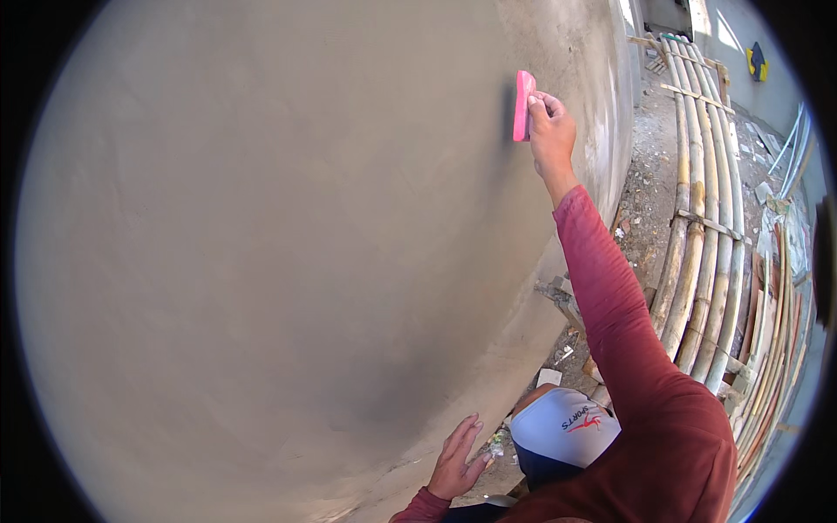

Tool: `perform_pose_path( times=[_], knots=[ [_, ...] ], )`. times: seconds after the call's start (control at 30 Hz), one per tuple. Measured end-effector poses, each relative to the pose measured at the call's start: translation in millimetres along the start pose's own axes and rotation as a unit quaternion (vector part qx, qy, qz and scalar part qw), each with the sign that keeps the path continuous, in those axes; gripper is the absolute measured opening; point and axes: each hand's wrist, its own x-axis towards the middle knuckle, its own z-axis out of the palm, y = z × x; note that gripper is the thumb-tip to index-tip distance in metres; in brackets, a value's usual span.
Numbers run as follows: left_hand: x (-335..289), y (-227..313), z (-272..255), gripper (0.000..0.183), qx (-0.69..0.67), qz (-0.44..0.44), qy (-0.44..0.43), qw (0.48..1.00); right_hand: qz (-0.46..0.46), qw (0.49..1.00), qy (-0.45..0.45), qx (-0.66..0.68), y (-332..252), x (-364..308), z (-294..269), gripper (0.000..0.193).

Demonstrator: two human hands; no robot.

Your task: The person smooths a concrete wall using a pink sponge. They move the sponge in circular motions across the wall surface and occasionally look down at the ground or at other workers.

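The bright pink, flat, elongated block (521, 106), foam-like in appearance, is located at the upper right part of the broad, smooth, grey plastered wall (261, 218). Its long side is upright in the view and its flat face is turned toward the wall. A dark shadow lies on the wall just left of the block; whether the block touches the wall cannot be told.

The right hand (552, 138) grips the block by its right side. Thumb and fingers are closed on it, with the fingers bent. The right arm, in a dark red long fabric sleeve (610, 288), extends upward along the right part of the wall.

The left hand (456, 459) is positioned at the lower right part of the wall. Its fingers are partly spread, slightly bent, and hold nothing. Contact with the wall cannot be determined.

Right of the left hand, beside the lower edge of the wall, is a white and dark-blue fabric garment (542, 429) with a printed mark.

To the right of the wall, a row of long, pale brown bamboo poles (697, 174) with wooden crosspieces (711, 227) lies above grey, debris-strewn ground (649, 157). Farther right of the wall are thinner poles (779, 349).
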Motion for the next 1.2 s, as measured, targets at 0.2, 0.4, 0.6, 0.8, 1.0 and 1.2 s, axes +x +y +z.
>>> perform_pose_path(
  times=[0.2, 0.4, 0.6, 0.8, 1.0, 1.2],
  knots=[
    [3.4, -10.2, -7.7, 0.076, 0.089, -0.083, -0.075, 0.990, -0.253, 0.950, -0.178, -0.045, -96.6, -149.2, 114.8, 0.021],
    [15.3, -22.9, 12.8, 0.077, 0.090, -0.025, -0.258, 0.962, -0.387, 0.808, -0.443, 0.027, -102.1, -292.2, 106.2, 0.031],
    [-11.4, -16.2, -23.7, 0.073, 0.087, -0.050, -0.274, 0.957, -0.050, 0.999, 0.003, -0.019, -69.4, 23.7, 49.8, 0.037],
    [8.7, -29.7, -28.7, 0.070, 0.084, -0.040, -0.244, 0.965, -0.237, 0.959, -0.151, -0.045, -137.5, -109.9, 156.5, 0.029],
    [22.9, -86.2, 7.3, 0.065, 0.118, -0.035, -0.264, 0.957, -0.449, 0.795, -0.409, -0.011, -138.7, -258.4, 139.2, 0.031],
    [-9.5, -114.4, -10.1, 0.063, 0.015, -0.167, -0.327, 0.930, -0.114, 0.990, -0.077, -0.037, -136.5, 79.0, 106.8, 0.034]
  ],
)
